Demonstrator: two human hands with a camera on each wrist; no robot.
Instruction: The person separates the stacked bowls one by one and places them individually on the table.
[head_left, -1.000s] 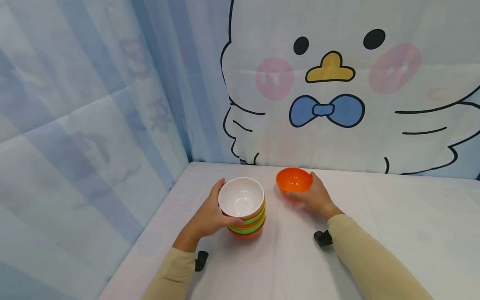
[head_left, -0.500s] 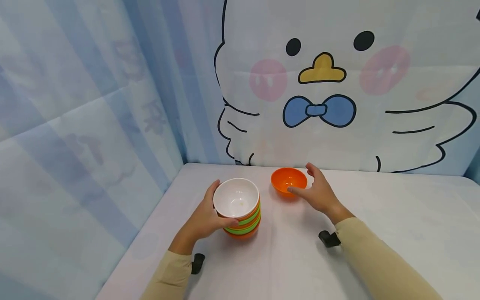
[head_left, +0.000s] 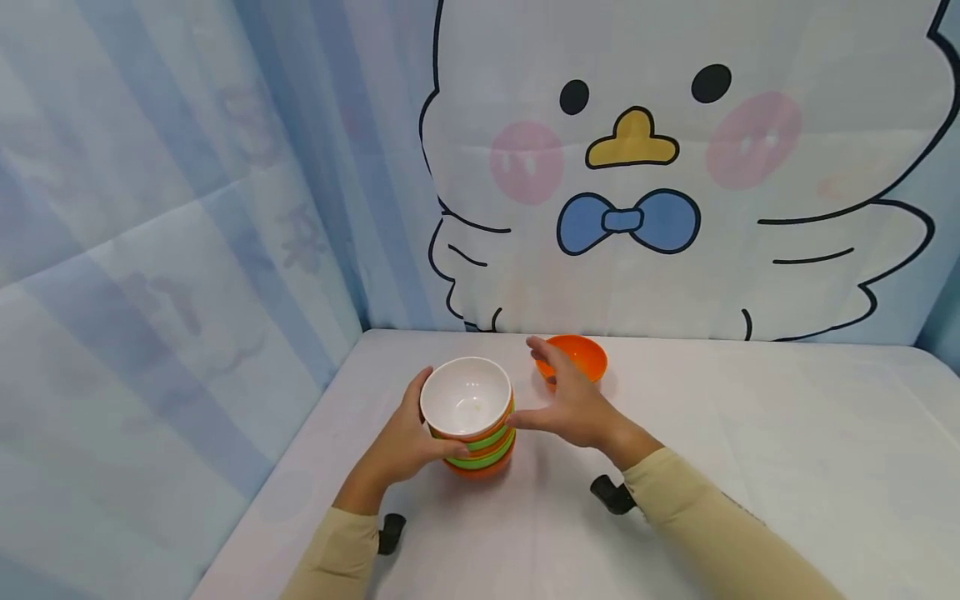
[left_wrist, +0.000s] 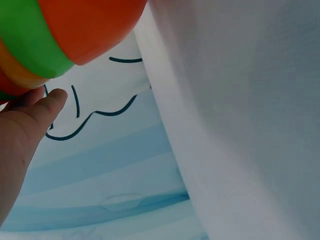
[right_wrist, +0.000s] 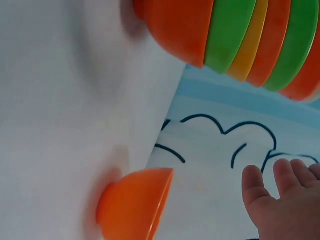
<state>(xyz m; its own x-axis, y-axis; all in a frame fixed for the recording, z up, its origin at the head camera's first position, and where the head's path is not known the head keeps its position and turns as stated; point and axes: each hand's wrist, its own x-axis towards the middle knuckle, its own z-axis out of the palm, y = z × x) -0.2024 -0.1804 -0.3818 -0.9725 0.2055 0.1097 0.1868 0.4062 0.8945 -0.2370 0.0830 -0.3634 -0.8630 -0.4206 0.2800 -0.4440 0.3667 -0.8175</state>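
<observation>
A stack of nested bowls in orange, green and yellow, topped by a white-lined bowl, stands on the table. My left hand grips its left side, thumb across the front. My right hand is spread at the stack's right, thumb near the side; whether it touches cannot be told in the head view. Behind that hand a single orange bowl stands upright, partly hidden by the fingers. In the right wrist view the stack and the orange bowl are apart from the spread hand.
The white-covered table meets a curtain with a cartoon bird at its back edge. A blue-and-white curtain hangs along the left. Black pieces show beside both wrists.
My right hand has let go of the orange bowl and moved left to the stack. My left hand still grips the stack. The head view has shifted slightly.
</observation>
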